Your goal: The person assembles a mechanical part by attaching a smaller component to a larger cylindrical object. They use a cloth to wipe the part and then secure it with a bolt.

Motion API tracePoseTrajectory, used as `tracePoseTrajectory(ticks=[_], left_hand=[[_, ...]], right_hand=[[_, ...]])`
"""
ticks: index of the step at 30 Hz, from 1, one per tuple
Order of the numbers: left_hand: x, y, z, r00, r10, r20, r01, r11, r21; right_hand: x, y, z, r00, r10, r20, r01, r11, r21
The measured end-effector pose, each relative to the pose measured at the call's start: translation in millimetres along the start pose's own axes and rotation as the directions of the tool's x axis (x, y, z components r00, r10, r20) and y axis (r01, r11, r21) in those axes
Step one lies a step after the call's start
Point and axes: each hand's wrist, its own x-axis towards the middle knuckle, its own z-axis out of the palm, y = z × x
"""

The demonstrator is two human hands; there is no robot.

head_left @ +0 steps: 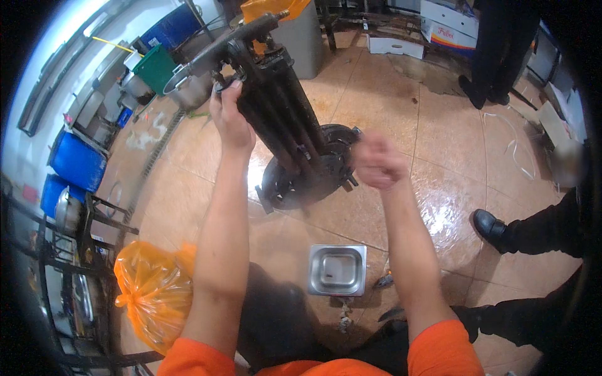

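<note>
on the tiled floor (pixel 389 219), a steel pan (pixel 338 277) sits this side of the tilted black metal burner (pixel 276 103); my left hand (pixel 234 124) clamps its upper end, apparently steadying it, my right hand (pixel 379 161) blurred beside its round base, grip impossible to tell.

The tan tiled floor (pixel 442 147), crossed by thin dark joints, looks glossy, with white glare (pixel 439 220) strongest at right. A narrow drain grate (pixel 158 145) runs along the left side. Beyond it rises a whitish wall (pixel 45 72), with blue plastic barrels (pixel 78 161) and a green bucket (pixel 154 66) near its foot. Cardboard cartons (pixel 446 30) sit at the far right; a grey bin (pixel 307 47) stands upper centre.
</note>
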Motion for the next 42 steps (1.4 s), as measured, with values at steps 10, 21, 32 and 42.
tracePoseTrajectory(ticks=[10,21,32,42], left_hand=[[-3,-1,6,0.999,-0.007,0.050,0.006,1.000,0.015],[-11,-1,20,0.996,-0.037,0.086,0.035,0.999,0.019],[-14,-2,31,0.998,-0.006,0.067,0.002,0.999,0.053],[-19,-3,32,0.996,-0.012,0.087,0.010,1.000,0.029]], right_hand=[[32,-72,-3,0.646,0.032,-0.763,0.592,0.611,0.527],[50,-80,-32,0.089,-0.261,-0.961,0.562,0.810,-0.168],[45,-73,-31,0.083,-0.286,-0.955,0.597,0.781,-0.182],[40,-80,-30,0.101,-0.332,-0.938,0.480,0.842,-0.247]])
